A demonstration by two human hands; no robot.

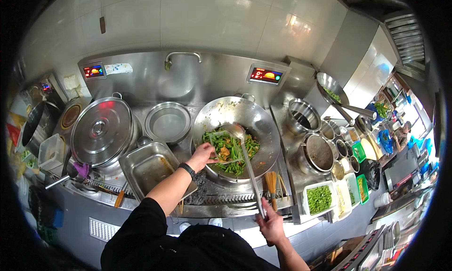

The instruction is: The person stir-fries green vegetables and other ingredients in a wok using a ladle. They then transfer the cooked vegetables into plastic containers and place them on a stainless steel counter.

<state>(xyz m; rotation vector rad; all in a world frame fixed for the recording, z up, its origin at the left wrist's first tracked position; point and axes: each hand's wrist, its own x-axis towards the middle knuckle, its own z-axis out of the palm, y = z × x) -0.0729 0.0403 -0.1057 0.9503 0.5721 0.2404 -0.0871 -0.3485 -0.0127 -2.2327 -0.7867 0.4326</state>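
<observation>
A large steel wok sits before me on the range, with cut green beans or similar green stalks and browned pieces in its bottom. My left hand pinches the near-left edge of what looks like a clear plastic container, held over the food; food shows in or through it. My right hand grips the long handle of a steel ladle. The ladle's bowl rests at the far side of the container, over the greens, and I cannot tell whether it touches the container.
Left of the wok are a water-filled steel basin, a shallow steel tray and a lidded stockpot. A bamboo brush lies at the wok's right. Further right stand a strainer pot and tubs of chopped greens. A faucet projects behind.
</observation>
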